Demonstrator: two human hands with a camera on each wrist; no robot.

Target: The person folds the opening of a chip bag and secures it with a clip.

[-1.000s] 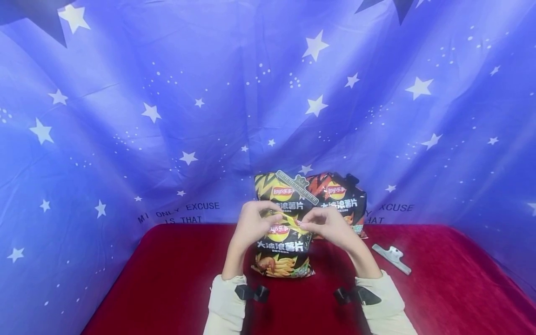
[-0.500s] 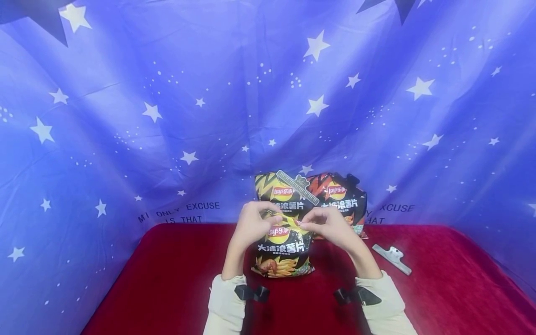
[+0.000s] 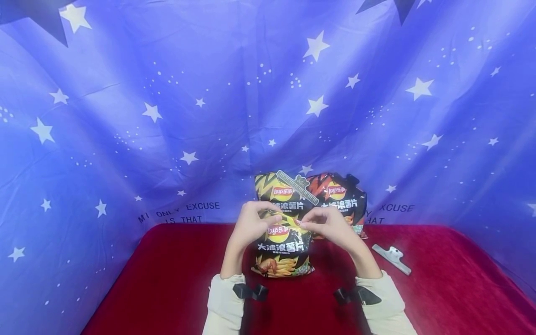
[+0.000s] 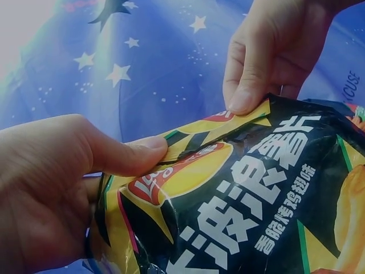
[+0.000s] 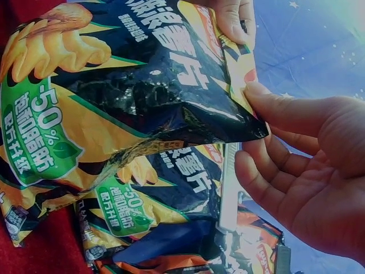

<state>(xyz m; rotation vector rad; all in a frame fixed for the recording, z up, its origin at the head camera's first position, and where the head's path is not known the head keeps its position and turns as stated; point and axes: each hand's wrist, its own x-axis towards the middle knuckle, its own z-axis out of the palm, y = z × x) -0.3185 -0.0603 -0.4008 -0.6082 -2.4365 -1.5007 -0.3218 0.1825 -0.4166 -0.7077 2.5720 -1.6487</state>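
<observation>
A black and yellow bag of potato chips [image 3: 281, 253] stands upright on the red table, its top edge folded over toward me. My left hand [image 3: 253, 223] pinches the left end of that fold, thumb on the front, as the left wrist view shows. At the other end, my right hand [image 5: 319, 154] pinches the folded edge between thumb and index finger. Behind stands a second black and yellow chip bag [image 3: 268, 186] with a clear ruler-like clip [image 3: 297, 187] slanting across its top. A red and black chip bag [image 3: 341, 200] bears a black clip [image 3: 351, 179] at its top right.
On the red tablecloth [image 3: 176, 274], to the right of my right forearm, lies a loose silver-white clip [image 3: 391, 258]. A blue star-printed curtain [image 3: 188, 116] hangs behind the table and along both sides.
Almost nothing moves. Both hands keep their pinch on the folded top of the front chip bag, and the left forearm shifts very slightly left.
</observation>
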